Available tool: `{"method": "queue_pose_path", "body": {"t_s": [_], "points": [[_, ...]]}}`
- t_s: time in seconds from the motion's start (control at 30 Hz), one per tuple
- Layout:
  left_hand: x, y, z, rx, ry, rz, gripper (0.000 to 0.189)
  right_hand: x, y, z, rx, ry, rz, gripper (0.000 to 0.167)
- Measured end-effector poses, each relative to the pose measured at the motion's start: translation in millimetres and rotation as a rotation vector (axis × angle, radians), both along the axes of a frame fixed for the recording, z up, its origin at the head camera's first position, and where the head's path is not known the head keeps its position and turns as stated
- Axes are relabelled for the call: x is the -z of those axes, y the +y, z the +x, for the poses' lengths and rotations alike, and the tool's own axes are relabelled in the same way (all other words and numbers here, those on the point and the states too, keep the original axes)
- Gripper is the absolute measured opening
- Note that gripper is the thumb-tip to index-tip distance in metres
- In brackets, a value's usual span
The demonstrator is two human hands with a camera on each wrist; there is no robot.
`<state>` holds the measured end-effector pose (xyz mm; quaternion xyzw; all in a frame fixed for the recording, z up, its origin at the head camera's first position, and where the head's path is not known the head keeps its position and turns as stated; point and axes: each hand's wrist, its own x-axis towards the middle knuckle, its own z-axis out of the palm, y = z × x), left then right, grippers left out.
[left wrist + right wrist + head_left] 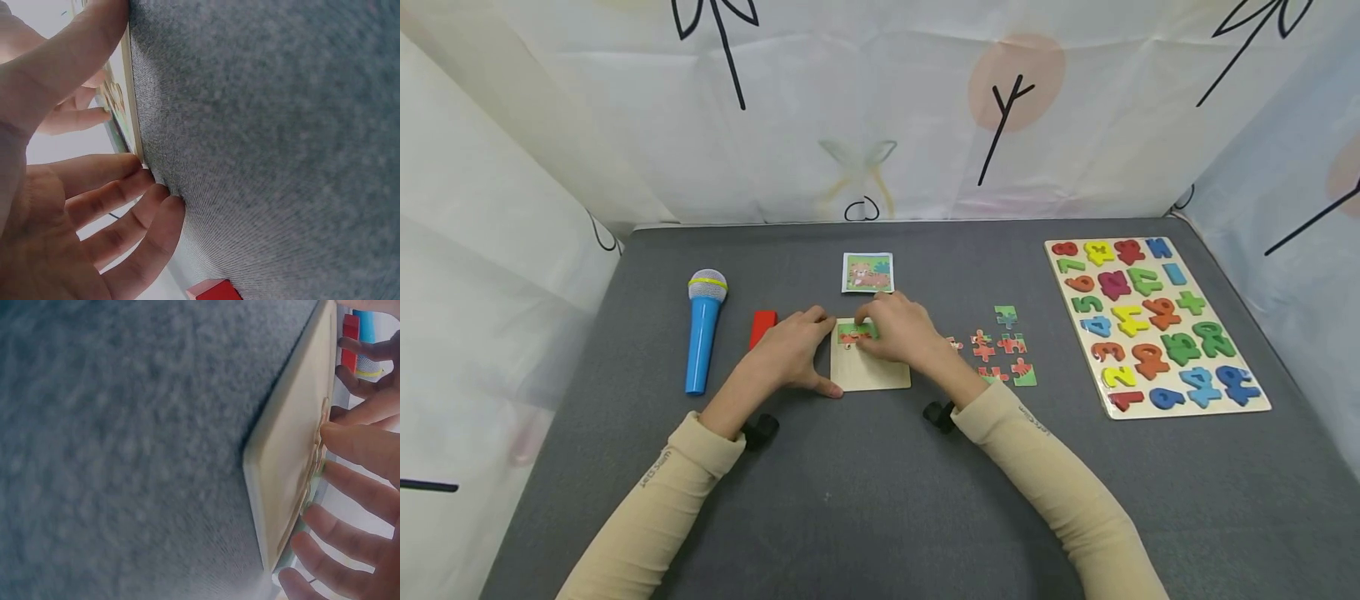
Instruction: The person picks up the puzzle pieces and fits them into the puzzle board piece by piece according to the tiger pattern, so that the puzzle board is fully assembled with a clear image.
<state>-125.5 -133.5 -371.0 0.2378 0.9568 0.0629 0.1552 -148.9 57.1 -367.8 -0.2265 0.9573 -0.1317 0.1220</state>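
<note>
A small pale wooden puzzle board (871, 377) lies on the grey table, with several joined jigsaw pieces (847, 334) along its far side. My left hand (788, 348) rests at the board's left edge, thumb by the near corner and fingertips by the far corner. Over the far right part, my right hand (898, 332) touches the laid pieces with thumb and fingertips; its fingers partly hide them. In the right wrist view, the right thumb (359, 445) presses at the pieces' edge. Loose jigsaw pieces (1006, 343) lie right of the right hand.
A picture card (868, 273) lies beyond the board. Left of the left hand are a red block (763, 326) and a blue toy microphone (703, 337). A number puzzle board (1157, 329) with colourful pieces lies at the right. White printed cloth (910, 108) hangs behind the table.
</note>
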Motion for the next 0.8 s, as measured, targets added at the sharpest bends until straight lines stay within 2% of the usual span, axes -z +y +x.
{"method": "queue_pose_path", "body": {"t_s": [0.4,0.8], "points": [[-1.4,0.6,1.6,0.003,0.0,-0.002,0.105,1.4,-2.1,1.7,0.006,0.01,0.008,0.033],[-1.2,1.2,1.1,0.007,0.007,-0.014,0.105,3.5,-1.6,2.0,0.005,0.031,-0.044,0.026]]}}
